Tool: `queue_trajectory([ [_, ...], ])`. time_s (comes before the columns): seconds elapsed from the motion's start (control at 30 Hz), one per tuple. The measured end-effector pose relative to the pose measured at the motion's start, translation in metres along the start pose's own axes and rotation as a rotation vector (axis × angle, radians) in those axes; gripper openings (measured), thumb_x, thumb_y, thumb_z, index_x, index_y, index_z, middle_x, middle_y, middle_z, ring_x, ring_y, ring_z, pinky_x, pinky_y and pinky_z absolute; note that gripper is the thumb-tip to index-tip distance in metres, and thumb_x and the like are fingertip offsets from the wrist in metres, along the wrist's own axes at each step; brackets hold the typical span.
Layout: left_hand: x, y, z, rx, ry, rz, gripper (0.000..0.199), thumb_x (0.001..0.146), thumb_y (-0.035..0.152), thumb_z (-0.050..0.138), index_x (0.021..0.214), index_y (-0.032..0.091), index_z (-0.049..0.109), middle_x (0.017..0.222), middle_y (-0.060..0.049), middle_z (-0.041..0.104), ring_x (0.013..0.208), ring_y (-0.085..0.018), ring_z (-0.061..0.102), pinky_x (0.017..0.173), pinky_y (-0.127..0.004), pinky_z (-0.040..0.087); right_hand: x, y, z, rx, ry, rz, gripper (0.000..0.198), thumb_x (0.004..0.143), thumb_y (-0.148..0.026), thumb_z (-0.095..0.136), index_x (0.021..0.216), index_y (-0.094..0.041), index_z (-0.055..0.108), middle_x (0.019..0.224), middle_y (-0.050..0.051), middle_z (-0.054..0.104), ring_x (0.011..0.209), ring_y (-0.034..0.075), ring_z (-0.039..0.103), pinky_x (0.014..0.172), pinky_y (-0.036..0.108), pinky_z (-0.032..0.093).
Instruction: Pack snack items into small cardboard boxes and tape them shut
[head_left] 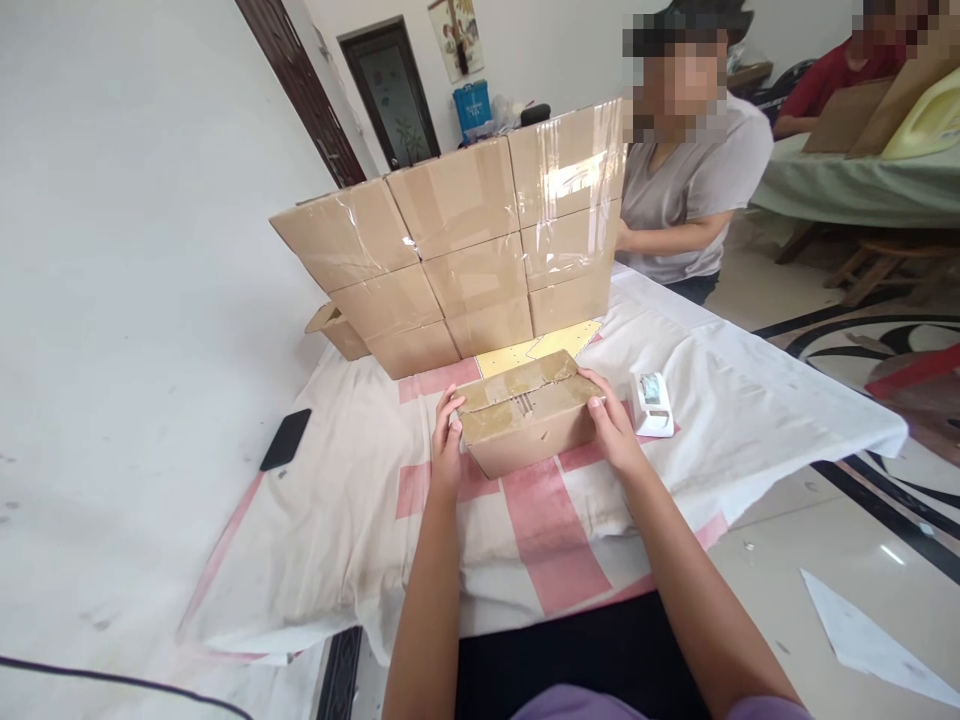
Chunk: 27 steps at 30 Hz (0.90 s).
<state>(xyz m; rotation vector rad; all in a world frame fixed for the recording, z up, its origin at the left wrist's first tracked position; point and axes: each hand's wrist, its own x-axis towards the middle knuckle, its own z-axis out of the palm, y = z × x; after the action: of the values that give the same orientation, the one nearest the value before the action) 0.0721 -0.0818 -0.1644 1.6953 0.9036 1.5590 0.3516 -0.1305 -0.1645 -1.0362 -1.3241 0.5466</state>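
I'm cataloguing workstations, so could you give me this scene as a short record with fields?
Held: small cardboard box, taped
Left grip: on its left end
Right grip: on its right end
Behind: taped cardboard stack, three-by-three front
Right of box: white device
Far left: dark flat object
Surface: patterned cloth
Nearby: co-worker beside stack
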Motion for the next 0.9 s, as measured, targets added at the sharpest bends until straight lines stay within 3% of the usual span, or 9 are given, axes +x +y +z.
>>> queue_trajectory([
  [0.9,-0.0003,0.0028,-0.0014,0.007,-0.02,0.026,0.035,0.104,0.048,0.048,0.13,0.031,0.065,0.164,-0.006,0.04,0.156,-0.024,0.031,0.128,-0.046,0.024,-0.0012,0.0026,-0.0001,-0.01,0.016,0.004,0.052,0.103,-0.058,0.043,0.147,-0.03,0.052,0.147,0.008,0.055,0.142,0.027,0.047,0.123,0.046,0.034],
])
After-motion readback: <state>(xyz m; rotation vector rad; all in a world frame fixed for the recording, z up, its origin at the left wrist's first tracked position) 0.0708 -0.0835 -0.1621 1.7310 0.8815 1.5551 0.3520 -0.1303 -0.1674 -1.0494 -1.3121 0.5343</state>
